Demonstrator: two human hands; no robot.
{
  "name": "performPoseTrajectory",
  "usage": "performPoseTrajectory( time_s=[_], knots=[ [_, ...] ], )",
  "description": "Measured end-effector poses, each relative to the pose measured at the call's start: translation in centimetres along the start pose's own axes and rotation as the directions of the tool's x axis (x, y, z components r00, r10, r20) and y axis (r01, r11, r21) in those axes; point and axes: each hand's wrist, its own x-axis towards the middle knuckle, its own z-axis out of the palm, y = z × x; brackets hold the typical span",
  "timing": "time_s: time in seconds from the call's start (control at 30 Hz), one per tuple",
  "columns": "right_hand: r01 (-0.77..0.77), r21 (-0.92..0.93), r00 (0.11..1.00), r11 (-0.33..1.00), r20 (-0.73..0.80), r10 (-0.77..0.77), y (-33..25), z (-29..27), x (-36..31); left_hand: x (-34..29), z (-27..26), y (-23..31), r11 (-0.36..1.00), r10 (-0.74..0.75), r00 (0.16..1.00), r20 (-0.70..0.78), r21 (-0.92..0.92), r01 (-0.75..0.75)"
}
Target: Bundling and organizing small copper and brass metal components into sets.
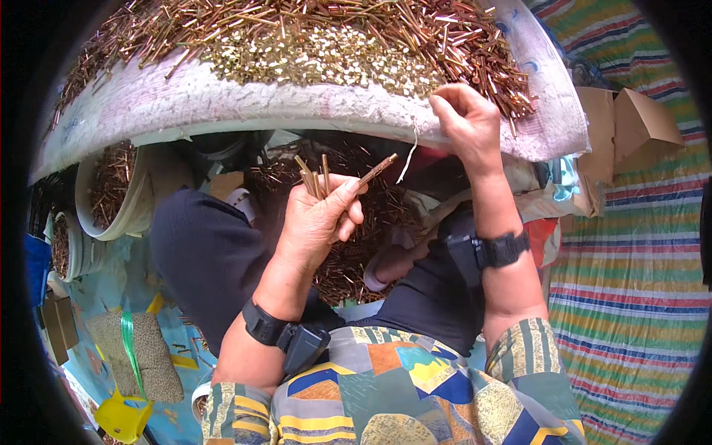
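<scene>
My left hand (322, 219) is closed around several slim copper-coloured metal rods (380, 169). One points out to the right between thumb and finger, and the others stand up from the palm. At the edge of the cloth-covered table, my right hand (471, 122) is bent with thumb and forefinger together; anything between the tips is too small to make out. It is beside a heap of small shiny gold-coloured pieces (311, 59). Behind and around these lies a wide pile of similar copper-coloured rods (148, 33).
The padded white cloth (259, 104) covers the table edge, with a loose thread (410, 152) hanging down. White buckets (133, 219) of rods stand left. More rods (345, 274) lie between my legs. A bead-filled bag (159, 356), yellow container (122, 419), cardboard box (641, 126) and striped sheet (630, 297) surround me.
</scene>
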Motion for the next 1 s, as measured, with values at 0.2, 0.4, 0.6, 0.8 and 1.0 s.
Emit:
performPoseTrajectory(
  time_s=[0.2, 0.4, 0.6, 0.8, 1.0],
  knots=[
    [0.214, -0.574, 0.975, 0.790, 0.080, -0.206, 2.3, 1.9, 1.9, 0.1, -0.1, -0.2, 0.999, -0.024, 0.999, -0.026, -0.050, 0.023],
    [-0.115, 0.064, 0.993, 0.991, -0.013, 0.116, 0.7, 0.6, 0.5, 0.0, -0.2, 0.0, 0.998, -0.031, 0.999, -0.035, -0.051, 0.029],
    [-0.353, 0.449, 0.925, 0.821, 0.299, 0.234, -2.5, -0.8, -4.5, 0.1, 0.3, -0.2, 0.999, -0.038, 0.999, 0.013, -0.013, 0.038],
    [-0.291, 0.393, 0.926, 0.872, 0.344, 0.154, -3.8, -0.8, -6.0, -0.1, 0.6, -0.2, 0.999, -0.044, 0.997, 0.065, 0.016, 0.043],
    [-0.302, 0.447, 0.913, 0.842, 0.391, 0.119, -3.5, -1.1, -6.3, -0.1, 0.6, -0.3, 0.998, -0.060, 0.995, 0.082, 0.034, 0.058]
  ],
)
